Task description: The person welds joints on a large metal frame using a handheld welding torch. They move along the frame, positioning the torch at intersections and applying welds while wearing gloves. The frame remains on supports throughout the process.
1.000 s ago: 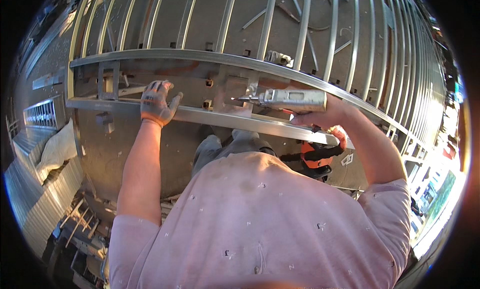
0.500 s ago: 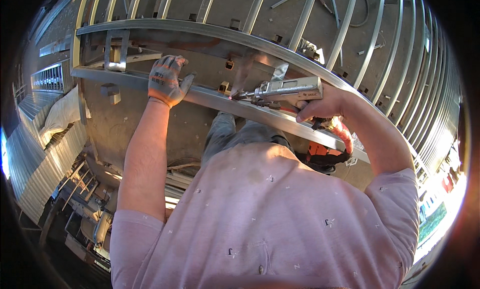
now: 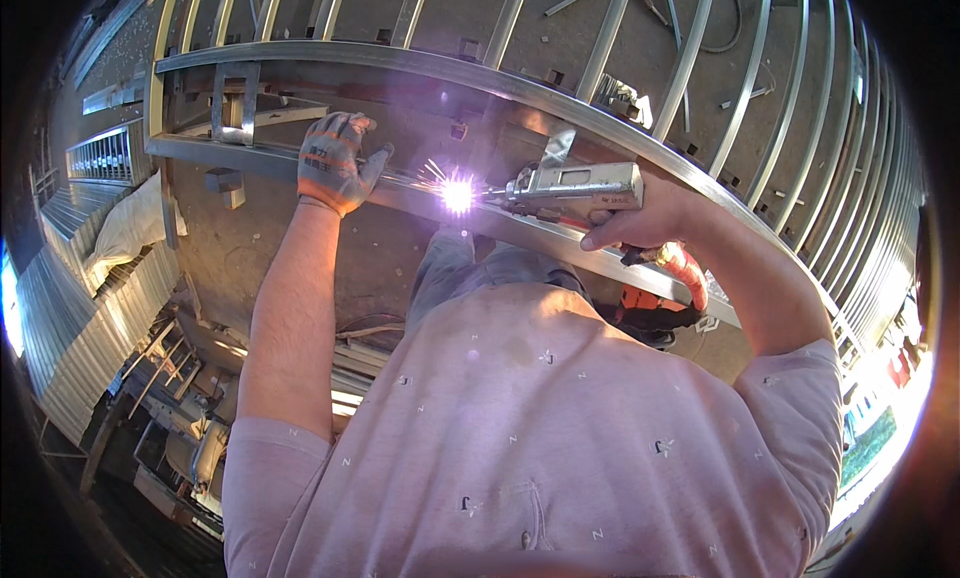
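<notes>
My left hand [image 3: 333, 170], in a grey work glove, lies over the near metal rail [image 3: 550, 236], its fingers curled past the far edge and the thumb spread out. My bare right hand [image 3: 640, 218] is wrapped round a silver handheld welding gun [image 3: 575, 185]. The gun's nozzle points left along the rail. A bright white-violet flash [image 3: 458, 195] burns at its tip, throwing sparks toward my left hand and hiding the spot where it meets the metal. A red-sleeved hose [image 3: 685, 273] hangs from the gun's grip.
Beyond the near rail runs a parallel curved-looking rail [image 3: 350, 50], with several upright bars [image 3: 606, 43] spreading outward from it. A short metal crosspiece [image 3: 236, 103] joins the rails at the left. An orange and black object [image 3: 650, 313] is beside my legs. Corrugated sheets [image 3: 75, 313] stand far left.
The small glow at the nozzle has flared into a bright flash with sparks. The welding gun and my right hand have shifted very slightly left; my left hand stays on the rail.
</notes>
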The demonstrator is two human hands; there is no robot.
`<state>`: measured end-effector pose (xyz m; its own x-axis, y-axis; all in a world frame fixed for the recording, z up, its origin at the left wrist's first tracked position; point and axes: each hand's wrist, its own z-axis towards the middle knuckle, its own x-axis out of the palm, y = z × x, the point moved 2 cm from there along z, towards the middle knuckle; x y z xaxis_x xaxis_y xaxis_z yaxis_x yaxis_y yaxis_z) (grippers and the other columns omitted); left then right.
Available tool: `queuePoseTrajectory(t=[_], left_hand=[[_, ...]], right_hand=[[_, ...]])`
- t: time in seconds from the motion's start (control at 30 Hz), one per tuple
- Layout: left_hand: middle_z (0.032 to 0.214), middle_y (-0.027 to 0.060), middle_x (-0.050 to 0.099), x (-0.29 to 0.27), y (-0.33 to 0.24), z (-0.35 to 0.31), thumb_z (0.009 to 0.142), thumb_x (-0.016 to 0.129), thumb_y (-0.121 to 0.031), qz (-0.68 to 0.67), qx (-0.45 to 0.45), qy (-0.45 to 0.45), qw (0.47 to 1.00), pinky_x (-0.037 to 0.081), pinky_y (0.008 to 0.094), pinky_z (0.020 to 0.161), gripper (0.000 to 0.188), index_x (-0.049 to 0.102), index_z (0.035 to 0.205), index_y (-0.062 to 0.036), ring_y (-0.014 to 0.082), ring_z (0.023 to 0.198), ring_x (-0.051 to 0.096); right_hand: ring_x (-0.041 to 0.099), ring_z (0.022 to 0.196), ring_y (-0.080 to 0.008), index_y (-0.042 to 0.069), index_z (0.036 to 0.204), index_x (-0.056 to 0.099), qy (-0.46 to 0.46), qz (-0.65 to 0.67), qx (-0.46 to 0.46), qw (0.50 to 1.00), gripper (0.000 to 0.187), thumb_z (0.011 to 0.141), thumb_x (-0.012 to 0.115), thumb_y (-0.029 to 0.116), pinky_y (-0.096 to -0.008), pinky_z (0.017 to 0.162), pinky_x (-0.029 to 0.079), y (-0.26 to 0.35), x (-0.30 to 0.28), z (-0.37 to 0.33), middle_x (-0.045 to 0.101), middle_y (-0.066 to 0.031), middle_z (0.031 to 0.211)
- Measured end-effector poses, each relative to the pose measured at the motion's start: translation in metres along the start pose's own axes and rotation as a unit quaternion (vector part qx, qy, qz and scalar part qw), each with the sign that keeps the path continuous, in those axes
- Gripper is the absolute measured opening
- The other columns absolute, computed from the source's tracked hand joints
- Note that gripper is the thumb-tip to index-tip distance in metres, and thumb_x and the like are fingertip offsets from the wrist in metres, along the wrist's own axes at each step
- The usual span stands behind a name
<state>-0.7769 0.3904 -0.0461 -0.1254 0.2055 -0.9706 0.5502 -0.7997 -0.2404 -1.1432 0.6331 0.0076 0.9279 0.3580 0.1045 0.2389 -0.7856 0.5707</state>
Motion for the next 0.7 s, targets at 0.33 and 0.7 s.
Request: queuePoseTrajectory(t=[0.33,0.7], left_hand=[[0.114,0.0110,0.073,-0.001,0.000,0.002,0.088,0.083,-0.035,-0.027,-0.008,0.000,1.000,0.053,0.0498,0.103,0.039,0.071,0.117,-0.0120,0.0355,0.111,0.069],[0.116,0.0108,0.074,0.000,0.000,0.001,0.088,0.082,-0.035,-0.028,-0.011,-0.010,0.999,0.053,0.0497,0.103,0.039,0.071,0.117,-0.0120,0.0360,0.112,0.069]], right_hand=[[0.071,0.083,-0.0139,0.009,0.099,0.072,0.001,-0.021,0.017,1.000,0.025,0.079,0.086,0.014,-0.0344,0.071,0.062,0.007,0.003,-0.009,0.071,0.0001,0.086],[0.073,0.087,-0.0162,0.008,0.116,0.073,-0.002,0.014,0.020,1.000,0.042,0.077,0.086,0.015,-0.0351,0.078,0.064,-0.001,0.006,-0.011,0.075,-0.0031,0.097]])
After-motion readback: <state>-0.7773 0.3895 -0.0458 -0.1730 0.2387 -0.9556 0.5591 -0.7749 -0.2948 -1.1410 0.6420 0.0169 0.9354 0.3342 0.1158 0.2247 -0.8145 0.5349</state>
